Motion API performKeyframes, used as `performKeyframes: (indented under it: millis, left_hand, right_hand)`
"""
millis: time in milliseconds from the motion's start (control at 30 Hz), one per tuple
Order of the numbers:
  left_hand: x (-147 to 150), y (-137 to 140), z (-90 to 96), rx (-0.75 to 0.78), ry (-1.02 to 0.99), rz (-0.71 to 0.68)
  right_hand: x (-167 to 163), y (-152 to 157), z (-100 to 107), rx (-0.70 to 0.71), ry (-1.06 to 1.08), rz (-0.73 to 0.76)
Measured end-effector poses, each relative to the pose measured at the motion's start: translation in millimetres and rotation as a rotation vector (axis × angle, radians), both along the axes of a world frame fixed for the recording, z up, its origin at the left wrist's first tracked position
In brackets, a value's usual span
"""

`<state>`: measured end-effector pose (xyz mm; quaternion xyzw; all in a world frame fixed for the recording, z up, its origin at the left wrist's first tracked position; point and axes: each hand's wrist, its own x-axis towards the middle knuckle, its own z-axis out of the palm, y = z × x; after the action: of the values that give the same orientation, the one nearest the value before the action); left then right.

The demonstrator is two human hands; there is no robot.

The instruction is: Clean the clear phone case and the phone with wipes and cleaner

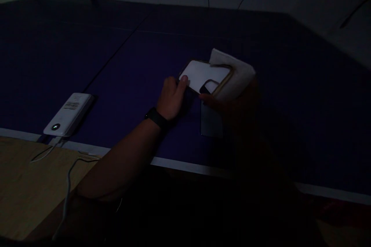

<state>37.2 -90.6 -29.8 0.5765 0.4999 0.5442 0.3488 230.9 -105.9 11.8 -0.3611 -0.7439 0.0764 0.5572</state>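
My left hand (171, 98), with a dark band on the wrist, grips the left end of a phone case (199, 75), thumb on its pale face. The case has a dark rim and a rounded cutout near its lower right corner. My right hand (237, 104) lies in deep shadow at the case's right end, closed on a folded white cloth (234, 81) that wraps over that edge. Most of the right fingers are hard to make out. Below the case a dark phone (211, 119) lies on the blue table, partly hidden by the right hand.
A white power bank (68, 114) with a small lit display lies at the left on the blue table (121, 73), with a white cable (55, 144) plugged in. The table has a white edge line and a dark centre seam. Cables hang along the back wall.
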Motion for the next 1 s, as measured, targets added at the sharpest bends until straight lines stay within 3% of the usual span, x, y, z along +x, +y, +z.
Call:
performKeyframes:
  millis: [33, 100, 233, 300, 367, 467, 533, 633, 867, 1000]
  left_hand:
    - [-1.8, -0.6, 0.0, 0.128, 0.173, 0.122]
    - [-5.2, -2.3, 0.7, 0.224, 0.329, 0.236]
    - [-13.7, -0.5, -0.8, 0.269, 0.341, 0.281]
    - [-17.7, 2.4, -1.1, 0.306, 0.283, 0.187]
    - [-18.7, 3.5, 1.4, 0.316, 0.211, -0.016]
    - [-13.0, -0.7, 9.3, 0.247, 0.079, -0.336]
    - [-7.2, -5.4, 14.5, 0.18, 0.004, -0.44]
    - [-2.2, -8.8, 17.1, 0.153, 0.007, -0.463]
    - [-2.7, -2.4, 7.2, 0.193, 0.014, -0.501]
    - [-3.7, -1.6, 1.2, 0.179, 0.008, -0.474]
  right_hand:
    - [0.2, 2.3, -1.1, -0.045, 0.058, -0.02]
    - [0.7, 7.9, -1.5, -0.092, 0.169, -0.012]
    - [4.2, 12.5, 6.3, -0.167, 0.337, 0.041]
    - [6.0, 9.8, 12.5, -0.252, 0.262, 0.048]
    - [5.4, 5.9, 16.5, -0.324, 0.128, 0.087]
    - [-0.1, 2.8, 14.7, -0.398, 0.03, 0.186]
    - [-2.9, 4.3, 9.0, -0.418, 0.019, 0.243]
    - [0.5, 11.2, -1.8, -0.423, 0.004, 0.274]
    - [6.5, 11.2, -5.5, -0.233, -0.022, 0.077]
    - [-7.7, -3.3, 6.0, -0.137, -0.146, 0.258]
